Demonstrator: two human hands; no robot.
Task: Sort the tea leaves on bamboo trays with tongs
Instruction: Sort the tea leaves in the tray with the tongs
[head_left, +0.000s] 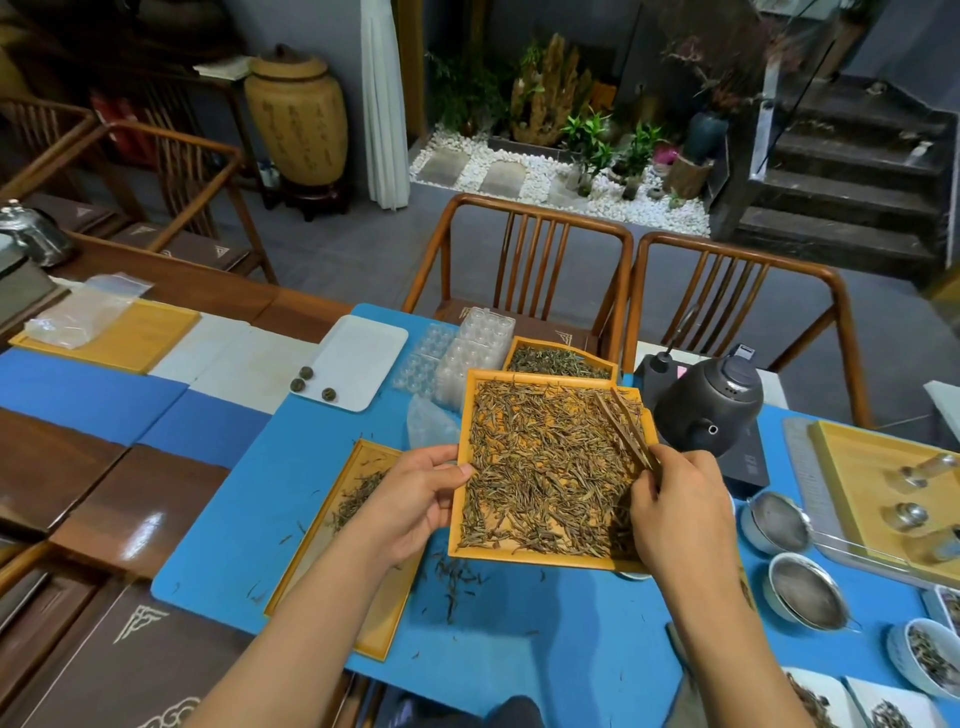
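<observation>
A bamboo tray (540, 560) covered with brown tea leaves (545, 462) is lifted above the blue mat. My left hand (410, 499) grips its left rim, thumb on top. My right hand (675, 509) holds wooden tongs (623, 431) at the tray's right side, their tips pointing up and left over the leaves. A second bamboo tray (384, 618) with a small pile of leaves lies under my left forearm. A third tray (561, 358) of greener leaves sits behind the held one.
A dark kettle (709, 405) on its base stands at the right. Strainers in bowls (805, 587), small glass jars on a yellow tray (852, 467), a white tray (353, 358) with tea balls, and clear plastic molds (467, 358) surround the work area. Loose leaves scatter on the blue mat (519, 629). Wooden chairs (524, 260) stand across the table.
</observation>
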